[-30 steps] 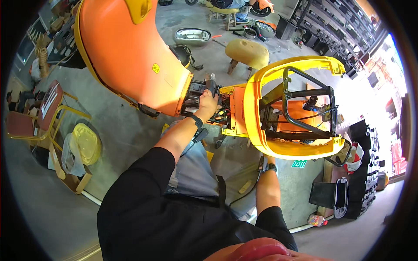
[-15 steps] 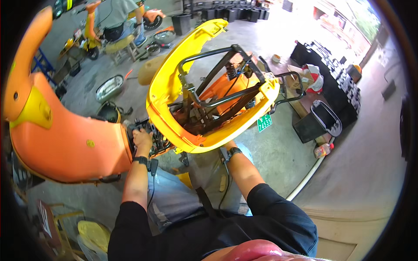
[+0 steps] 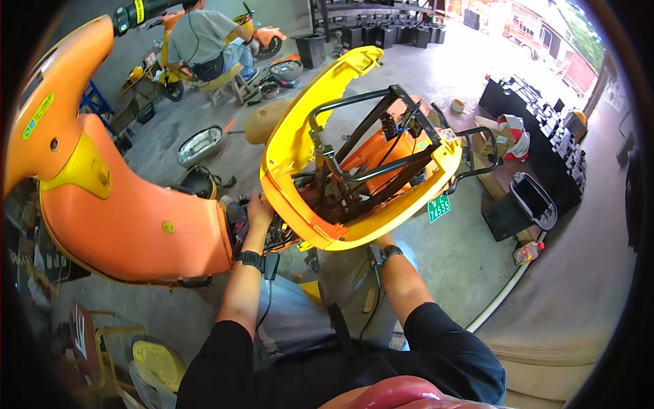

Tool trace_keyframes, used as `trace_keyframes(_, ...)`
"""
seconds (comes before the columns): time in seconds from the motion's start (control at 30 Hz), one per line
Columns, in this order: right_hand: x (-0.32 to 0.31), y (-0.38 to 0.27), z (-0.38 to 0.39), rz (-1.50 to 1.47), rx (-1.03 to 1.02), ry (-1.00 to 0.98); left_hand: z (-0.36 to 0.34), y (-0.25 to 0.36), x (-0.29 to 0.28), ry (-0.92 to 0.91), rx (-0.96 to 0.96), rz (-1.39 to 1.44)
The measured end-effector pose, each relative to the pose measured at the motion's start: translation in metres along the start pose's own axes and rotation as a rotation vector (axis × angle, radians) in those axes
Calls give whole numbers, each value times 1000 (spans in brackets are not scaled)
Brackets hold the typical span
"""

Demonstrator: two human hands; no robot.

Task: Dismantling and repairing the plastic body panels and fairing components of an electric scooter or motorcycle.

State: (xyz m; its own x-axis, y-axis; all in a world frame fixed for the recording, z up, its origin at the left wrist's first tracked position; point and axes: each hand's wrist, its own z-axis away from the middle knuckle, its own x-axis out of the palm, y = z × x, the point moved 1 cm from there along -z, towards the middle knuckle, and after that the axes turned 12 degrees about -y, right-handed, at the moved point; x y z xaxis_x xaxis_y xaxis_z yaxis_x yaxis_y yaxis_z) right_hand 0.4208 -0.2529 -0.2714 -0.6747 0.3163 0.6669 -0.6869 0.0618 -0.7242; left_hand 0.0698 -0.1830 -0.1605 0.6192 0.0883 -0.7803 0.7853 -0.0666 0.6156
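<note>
A yellow scooter body shell [image 3: 300, 221] surrounds a black metal frame [image 3: 371, 109] in front of me. Left of it stands the orange scooter front section [image 3: 157, 238]. My left hand [image 3: 259, 213] reaches in where the two meet, close against the shell's left edge among dark parts and wiring [image 3: 279, 235]. Its fingers are mostly hidden, so their grip does not show. Under the shell's near rim goes my right forearm [image 3: 405, 276]; the shell covers that hand and anything it touches. Each wrist wears a black strap with a cable.
A person [image 3: 197, 48] sits on a stool beside another scooter at the far left. A helmet [image 3: 199, 183] and a silver shell part [image 3: 199, 145] lie on the floor. At right are a black bin [image 3: 521, 204], a cardboard box [image 3: 494, 140], a bottle [image 3: 528, 252] and a white pipe [image 3: 501, 300].
The whole view has shifted, so the scooter appears further right. My left hand has moved from beside the orange section's edge toward the yellow shell. The right hand stays hidden under the shell.
</note>
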Motion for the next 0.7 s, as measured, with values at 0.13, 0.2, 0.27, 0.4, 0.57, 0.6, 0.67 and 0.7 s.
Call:
trace_keyframes(0.13,5,2,-7,10,-8,-29,27,110,-91,522,262,458)
trace_keyframes(0.2,-2,0,-9,19,-10,-34,65,204,-127,455,513,700)
trace_keyframes(0.27,7,2,-9,28,-2,-67,91,243,-141,220,742,530)
trace_keyframes(0.4,4,5,2,44,20,-102,93,290,-106,199,1002,-88)
trace_keyframes(0.57,-5,0,13,96,53,-171,66,265,-55,-244,843,-343)
trace_keyframes(0.6,-10,-2,12,111,55,-179,68,267,-55,-275,692,-334)
trace_keyframes(0.67,-12,-3,13,134,69,-204,69,271,-55,-312,655,-329)
trace_keyframes(0.7,-13,-5,12,141,79,-225,67,270,-50,-316,625,-354)
